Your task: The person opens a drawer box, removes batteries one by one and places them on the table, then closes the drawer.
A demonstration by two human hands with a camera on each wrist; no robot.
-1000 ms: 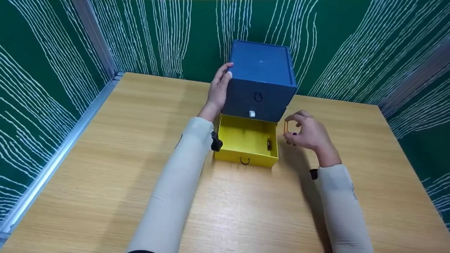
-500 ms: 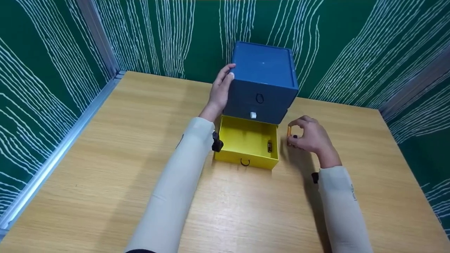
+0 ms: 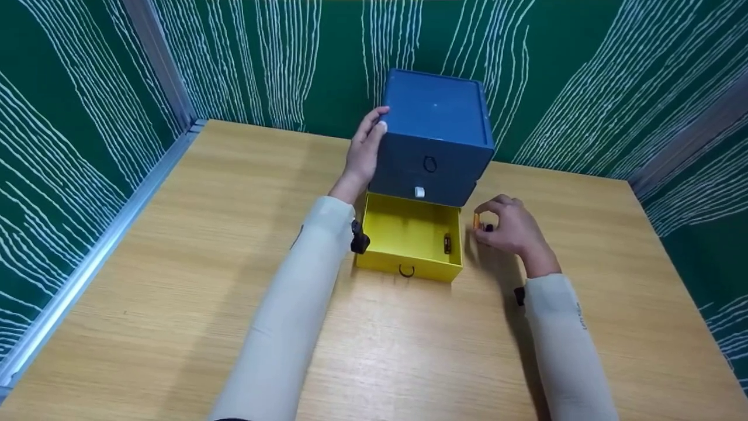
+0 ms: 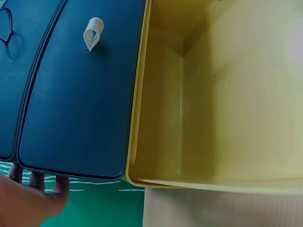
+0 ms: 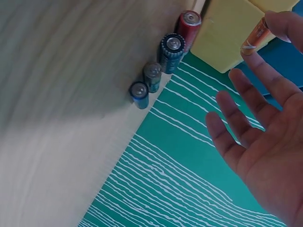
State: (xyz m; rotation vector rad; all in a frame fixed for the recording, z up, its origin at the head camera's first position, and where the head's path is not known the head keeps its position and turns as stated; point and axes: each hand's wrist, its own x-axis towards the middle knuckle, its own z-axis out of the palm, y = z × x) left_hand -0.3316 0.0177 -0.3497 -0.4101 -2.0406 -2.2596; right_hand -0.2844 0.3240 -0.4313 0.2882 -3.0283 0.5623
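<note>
My left hand [image 3: 362, 153] rests against the left side of the blue drawer cabinet [image 3: 435, 111], its fingertips at the top edge. Below the blue drawers, a yellow drawer [image 3: 429, 270] is pulled out, with one dark battery [image 3: 447, 243] lying along its right wall. Just right of that drawer, my right hand [image 3: 513, 231] pinches a small orange battery [image 5: 255, 37] between thumb and index finger, the other fingers spread. Close by, several batteries stand upright on the table: a red one [image 5: 189, 28], a dark ribbed one [image 5: 171, 53] and smaller ones [image 5: 139, 94].
The wooden table [image 3: 380, 351] stretches out in front of the cabinet. Green walls [image 3: 339, 58] with white wavy lines stand behind and at both sides. A white loop pull [image 4: 93, 32] sticks out from a blue drawer front.
My right hand, with the orange battery, has lowered slightly beside the yellow drawer, shifting right and then back left. The left hand and the drawer stay put.
</note>
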